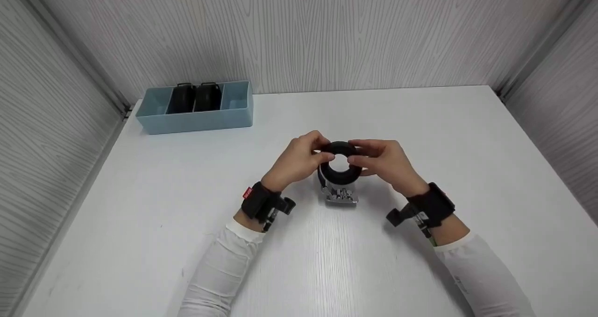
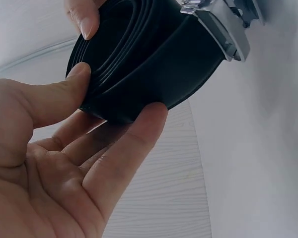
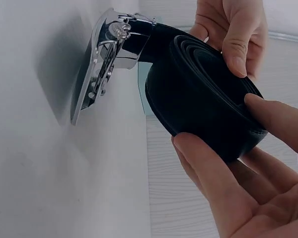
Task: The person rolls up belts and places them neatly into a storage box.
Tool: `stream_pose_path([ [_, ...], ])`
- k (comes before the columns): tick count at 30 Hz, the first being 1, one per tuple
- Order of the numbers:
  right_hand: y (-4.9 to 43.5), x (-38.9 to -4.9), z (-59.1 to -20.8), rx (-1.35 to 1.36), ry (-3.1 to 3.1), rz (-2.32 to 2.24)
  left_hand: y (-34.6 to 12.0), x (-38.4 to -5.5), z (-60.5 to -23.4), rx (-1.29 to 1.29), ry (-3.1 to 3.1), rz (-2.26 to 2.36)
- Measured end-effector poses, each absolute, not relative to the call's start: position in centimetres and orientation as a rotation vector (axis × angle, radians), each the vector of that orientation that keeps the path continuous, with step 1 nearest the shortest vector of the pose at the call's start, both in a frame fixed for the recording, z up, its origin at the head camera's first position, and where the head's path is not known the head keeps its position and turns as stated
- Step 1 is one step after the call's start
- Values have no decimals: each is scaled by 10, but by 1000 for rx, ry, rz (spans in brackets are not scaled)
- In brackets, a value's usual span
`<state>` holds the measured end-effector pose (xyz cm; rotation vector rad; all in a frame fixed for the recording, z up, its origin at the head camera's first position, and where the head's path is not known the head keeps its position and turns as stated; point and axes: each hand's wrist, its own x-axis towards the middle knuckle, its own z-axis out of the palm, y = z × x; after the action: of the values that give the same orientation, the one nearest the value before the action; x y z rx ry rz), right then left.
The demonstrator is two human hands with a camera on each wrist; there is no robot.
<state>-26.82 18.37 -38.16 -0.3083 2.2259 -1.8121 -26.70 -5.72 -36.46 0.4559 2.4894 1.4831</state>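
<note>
A coiled black belt (image 1: 343,179) is held just above the table, between the two hands. My left hand (image 1: 301,157) pinches the coil's left side, the thumb at its upper rim. On the opposite side, my right hand (image 1: 385,163) grips the roll between thumb and fingers. The belt's silver buckle (image 1: 341,196) hangs on the near side of the roll. In the right wrist view, the shiny buckle (image 3: 95,69) stands out from the roll at the end of a short loose stretch of strap. The layered turns of the belt (image 2: 159,74) show in the left wrist view.
A light-blue divided box (image 1: 201,122) stands at the back left against the wall. Two of its middle compartments hold black rolled items (image 1: 208,97). The white table (image 1: 299,261) is bounded by panel walls at the back and sides.
</note>
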Motion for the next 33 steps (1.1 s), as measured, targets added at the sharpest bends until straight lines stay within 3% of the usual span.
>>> stream_pose_path([
  [8,184,-272,-386,-189,2139,-1964,-58,-269,-369,302,2377,1578],
  [21,185,-268,-381,-347,2235,-1719,-59,-267,-366,454,2469,1415],
  [33,183,-269,-386,-238,2192,-1866,-58,-269,-370,393,2468,1456],
])
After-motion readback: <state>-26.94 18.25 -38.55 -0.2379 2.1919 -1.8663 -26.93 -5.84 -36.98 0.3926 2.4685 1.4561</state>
